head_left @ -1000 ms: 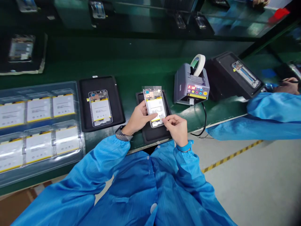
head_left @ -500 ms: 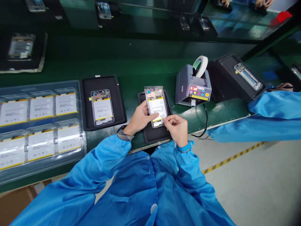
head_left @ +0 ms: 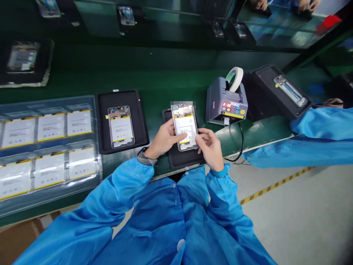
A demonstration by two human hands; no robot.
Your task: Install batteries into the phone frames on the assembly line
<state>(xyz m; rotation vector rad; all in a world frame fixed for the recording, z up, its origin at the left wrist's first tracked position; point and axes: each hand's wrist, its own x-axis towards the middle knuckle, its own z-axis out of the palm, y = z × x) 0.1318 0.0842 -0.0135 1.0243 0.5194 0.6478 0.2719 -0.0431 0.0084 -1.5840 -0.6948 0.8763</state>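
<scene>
An open phone body [head_left: 184, 123] with a white, yellow-edged battery lies over a black tray [head_left: 180, 159] at the front of the green bench. My left hand [head_left: 164, 138] grips its left edge, thumb pressed on the battery's lower part. My right hand [head_left: 210, 145] is closed at the phone's lower right corner, fingertips pinched on the battery's edge; whether a small piece is between them is unclear. Both arms wear blue sleeves.
A second phone body [head_left: 120, 126] rests in a black tray [head_left: 104, 121] to the left. A clear tray of several batteries [head_left: 46, 147] sits far left. A grey tape dispenser [head_left: 226, 101] stands right, with its cable. A co-worker's blue sleeve [head_left: 309, 140] lies beyond.
My right hand has shifted slightly up and onto the phone's lower right corner. The left hand and phone have stayed in place.
</scene>
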